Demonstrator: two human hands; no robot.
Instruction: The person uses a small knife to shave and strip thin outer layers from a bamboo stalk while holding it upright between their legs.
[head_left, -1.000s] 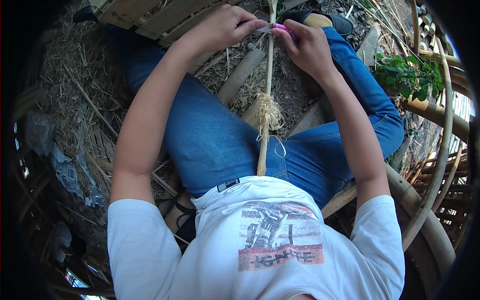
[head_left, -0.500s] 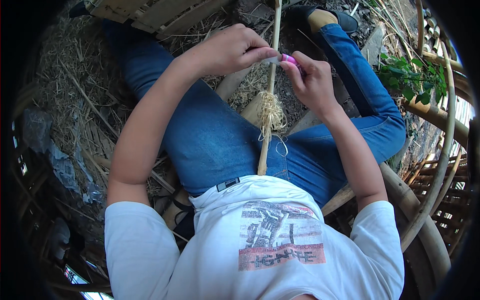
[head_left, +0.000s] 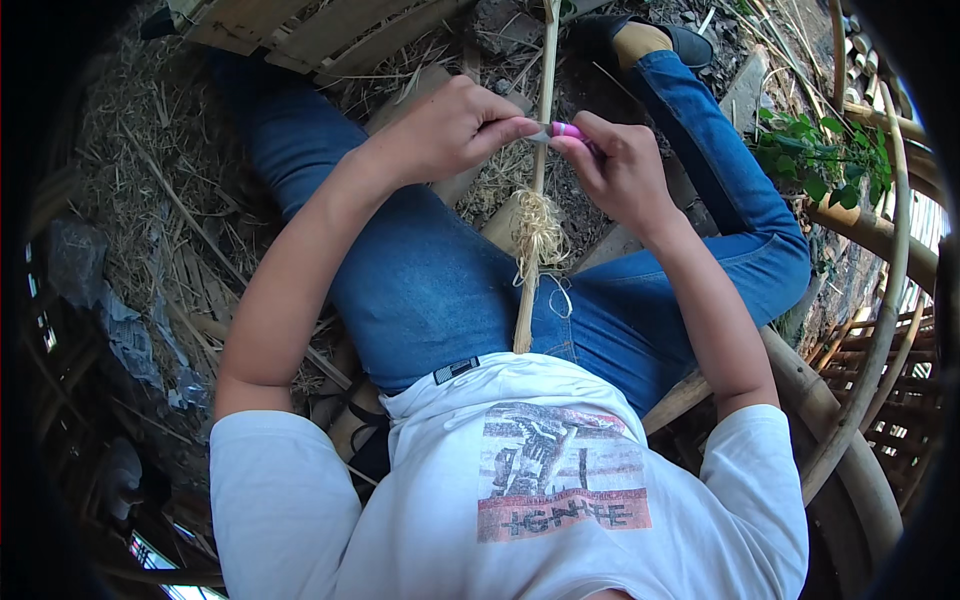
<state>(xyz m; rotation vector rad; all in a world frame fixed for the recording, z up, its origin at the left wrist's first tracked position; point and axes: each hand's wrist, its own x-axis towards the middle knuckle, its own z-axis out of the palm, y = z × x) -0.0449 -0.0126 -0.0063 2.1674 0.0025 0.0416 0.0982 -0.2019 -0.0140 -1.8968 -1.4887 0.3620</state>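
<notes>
A knife with a pink handle [head_left: 567, 130] lies crosswise over a thin, pale wooden stick [head_left: 538, 176]. My right hand [head_left: 628, 168] is closed round the handle. The thumb and fingers of my left hand [head_left: 448, 126] pinch the far end of the blade [head_left: 540, 135], hiding its tip. The stick runs away from my waist, its lower end resting against my jeans and shirt hem. Below the blade, a bunch of curled shavings [head_left: 538, 228] clings round the stick. One loose curl [head_left: 562, 298] hangs by my lap.
Wooden slats [head_left: 330, 40] stand at the far left. Dry straw [head_left: 150, 150] and crumpled plastic [head_left: 130, 330] cover the left ground. Green leaves [head_left: 822, 160] and bent bamboo poles [head_left: 880, 330] are on the right. My jeans-clad legs [head_left: 420, 270] spread either side of the stick.
Both hands and the knife have moved a little toward me along the stick. The shavings bunch stays at about the same place.
</notes>
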